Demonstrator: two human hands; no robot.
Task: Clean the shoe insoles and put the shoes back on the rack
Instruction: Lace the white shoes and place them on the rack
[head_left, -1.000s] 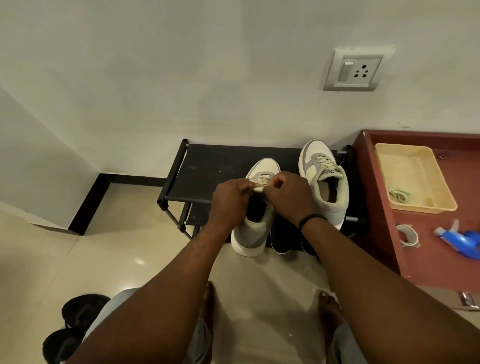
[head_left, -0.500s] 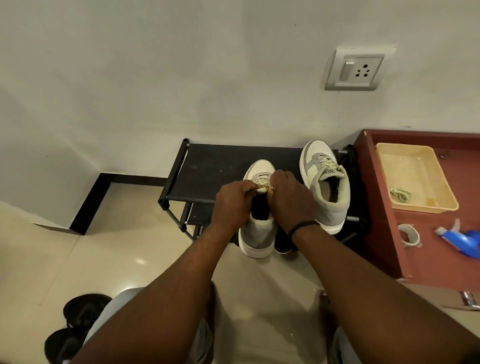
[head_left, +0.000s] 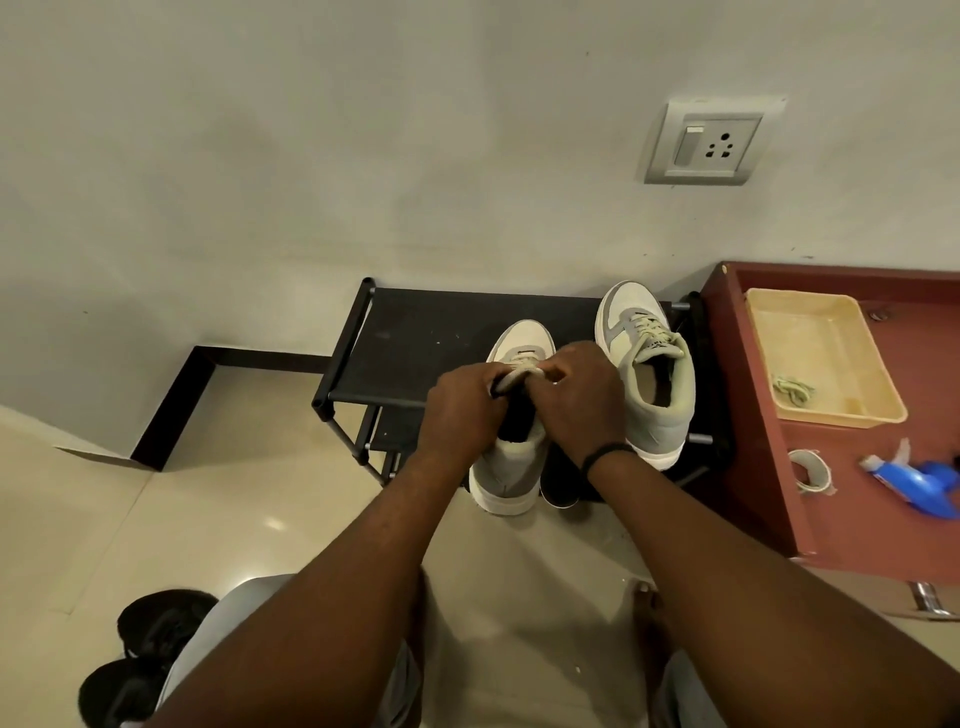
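At lower left black shoes (head_left: 140, 660) lie on the floor; mid-frame, the black rack (head_left: 415, 338) stands against the wall. Over its front edge the left hand (head_left: 462, 410) and right hand (head_left: 582, 400) meet on a grey shoe (head_left: 511, 467), fingers curled, pinching its tongue and hiding the opening. Right of them its mate (head_left: 647, 364) sits on the rack, then the red worktop (head_left: 852, 519) with tray (head_left: 826, 358), tape (head_left: 813, 470) and blue sprayer (head_left: 919, 486).

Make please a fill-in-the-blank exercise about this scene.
1. Both hands, left hand and right hand, hold the ____ of the nearer sneaker.
2. The other sneaker stands on the black ____.
3. The yellow tray lies on the ____ cabinet top.

Missing words: laces; rack; red
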